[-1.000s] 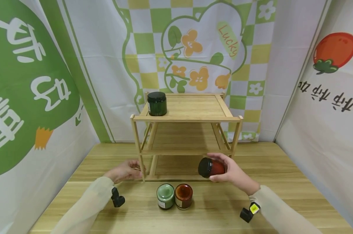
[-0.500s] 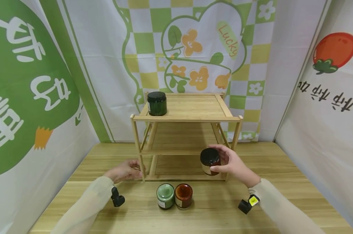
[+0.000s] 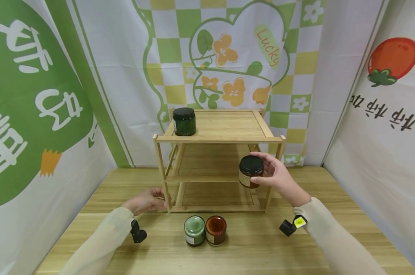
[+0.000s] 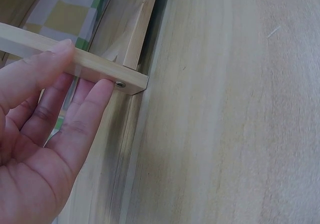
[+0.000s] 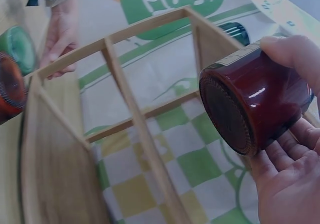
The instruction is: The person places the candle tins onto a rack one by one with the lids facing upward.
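My right hand [image 3: 281,179] grips a dark amber glass jar [image 3: 251,172] with a black lid and a pale label. The jar stands upright in the air before the right end of the rack's middle shelf. In the right wrist view its round base [image 5: 225,114] shows, with the thumb on one side and the fingers on the other. My left hand [image 3: 149,200] pinches the front left leg [image 4: 90,64] of the wooden three-tier rack [image 3: 221,139] near its foot. On the top shelf's left side sits a dark green jar [image 3: 185,123] with a black lid.
A light green jar [image 3: 195,230] and an amber jar [image 3: 216,230] stand side by side on the wooden table [image 3: 152,252] before the rack, glass ends up. A patterned curtain [image 3: 174,51] hangs behind, with printed cloth walls left and right.
My right hand has lifted the amber jar from the bottom shelf's height toward the middle shelf and turned it from lying sideways to upright. My left hand stays on the rack leg.
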Action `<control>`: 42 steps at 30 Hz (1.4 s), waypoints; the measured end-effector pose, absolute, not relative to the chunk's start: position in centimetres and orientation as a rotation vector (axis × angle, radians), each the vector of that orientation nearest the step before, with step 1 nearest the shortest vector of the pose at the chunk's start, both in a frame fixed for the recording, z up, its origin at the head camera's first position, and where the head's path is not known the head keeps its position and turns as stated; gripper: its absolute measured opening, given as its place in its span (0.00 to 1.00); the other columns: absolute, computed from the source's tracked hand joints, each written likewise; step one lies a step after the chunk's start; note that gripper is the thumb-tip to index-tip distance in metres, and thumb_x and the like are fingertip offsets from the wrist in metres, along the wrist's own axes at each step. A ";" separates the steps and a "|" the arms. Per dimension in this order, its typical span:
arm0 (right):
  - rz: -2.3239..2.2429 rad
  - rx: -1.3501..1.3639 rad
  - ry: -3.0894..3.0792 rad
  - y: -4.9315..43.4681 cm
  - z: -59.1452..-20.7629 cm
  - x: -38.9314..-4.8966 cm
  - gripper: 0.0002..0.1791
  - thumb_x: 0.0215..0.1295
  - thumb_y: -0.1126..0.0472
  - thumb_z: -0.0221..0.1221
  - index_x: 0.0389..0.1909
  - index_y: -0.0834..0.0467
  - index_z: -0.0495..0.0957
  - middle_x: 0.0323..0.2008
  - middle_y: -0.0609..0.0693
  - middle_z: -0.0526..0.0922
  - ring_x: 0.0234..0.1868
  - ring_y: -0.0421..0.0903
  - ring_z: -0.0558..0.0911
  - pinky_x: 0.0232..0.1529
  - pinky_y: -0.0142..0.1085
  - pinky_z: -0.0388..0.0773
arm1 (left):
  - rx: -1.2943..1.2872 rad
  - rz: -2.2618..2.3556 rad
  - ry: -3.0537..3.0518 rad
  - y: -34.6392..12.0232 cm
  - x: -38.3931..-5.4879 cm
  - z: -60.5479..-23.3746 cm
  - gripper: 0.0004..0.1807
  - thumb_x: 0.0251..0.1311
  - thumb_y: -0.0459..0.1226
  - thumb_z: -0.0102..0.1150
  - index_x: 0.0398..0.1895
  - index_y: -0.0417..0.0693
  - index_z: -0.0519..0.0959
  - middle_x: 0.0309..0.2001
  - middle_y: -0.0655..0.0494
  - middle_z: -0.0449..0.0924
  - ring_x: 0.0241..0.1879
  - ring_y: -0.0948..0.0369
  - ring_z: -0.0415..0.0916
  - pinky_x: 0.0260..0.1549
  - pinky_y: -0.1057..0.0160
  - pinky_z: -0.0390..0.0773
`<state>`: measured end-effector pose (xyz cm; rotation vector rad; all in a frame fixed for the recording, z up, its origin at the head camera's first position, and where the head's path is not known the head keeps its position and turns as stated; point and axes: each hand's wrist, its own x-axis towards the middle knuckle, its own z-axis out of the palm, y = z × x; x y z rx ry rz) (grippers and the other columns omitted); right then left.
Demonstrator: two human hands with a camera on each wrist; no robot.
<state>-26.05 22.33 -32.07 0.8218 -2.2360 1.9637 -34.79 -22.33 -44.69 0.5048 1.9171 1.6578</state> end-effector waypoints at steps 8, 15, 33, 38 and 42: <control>1.946 0.801 -2.209 22.1 -30.4 -26.5 0.36 0.56 0.72 0.65 0.67 0.61 0.64 0.57 0.46 0.75 0.54 0.40 0.79 0.50 0.29 0.80 | 0.498 1.673 1.904 -22.3 -34.7 -44.6 0.11 0.61 0.26 0.59 0.46 0.38 0.73 0.43 0.49 0.76 0.43 0.59 0.79 0.48 0.62 0.82; 1.954 0.817 -2.199 21.4 -29.0 -26.4 0.36 0.56 0.71 0.66 0.66 0.60 0.65 0.58 0.49 0.74 0.55 0.40 0.78 0.51 0.29 0.79 | 0.510 1.660 1.913 -22.4 -34.7 -44.6 0.12 0.61 0.26 0.58 0.47 0.37 0.73 0.43 0.49 0.77 0.43 0.58 0.79 0.48 0.61 0.82; 2.003 0.943 -2.104 19.6 -25.3 -25.5 0.35 0.53 0.78 0.64 0.63 0.61 0.66 0.55 0.48 0.75 0.53 0.41 0.79 0.49 0.29 0.81 | 0.471 1.702 1.891 -22.3 -34.8 -44.8 0.10 0.61 0.25 0.59 0.44 0.40 0.74 0.43 0.50 0.76 0.44 0.57 0.80 0.48 0.62 0.82; 1.996 0.957 -2.092 18.9 -24.3 -25.4 0.36 0.53 0.77 0.64 0.64 0.62 0.65 0.56 0.49 0.75 0.53 0.42 0.79 0.49 0.30 0.81 | 0.470 1.709 1.877 -22.2 -34.8 -44.9 0.09 0.61 0.24 0.57 0.42 0.42 0.74 0.42 0.51 0.77 0.42 0.58 0.80 0.47 0.62 0.82; 1.988 0.971 -2.097 18.4 -23.4 -25.6 0.36 0.55 0.76 0.64 0.65 0.62 0.64 0.57 0.51 0.73 0.53 0.43 0.79 0.49 0.31 0.81 | 0.473 1.702 1.883 -22.2 -34.8 -44.9 0.09 0.61 0.24 0.57 0.42 0.42 0.74 0.42 0.52 0.77 0.42 0.59 0.80 0.47 0.62 0.82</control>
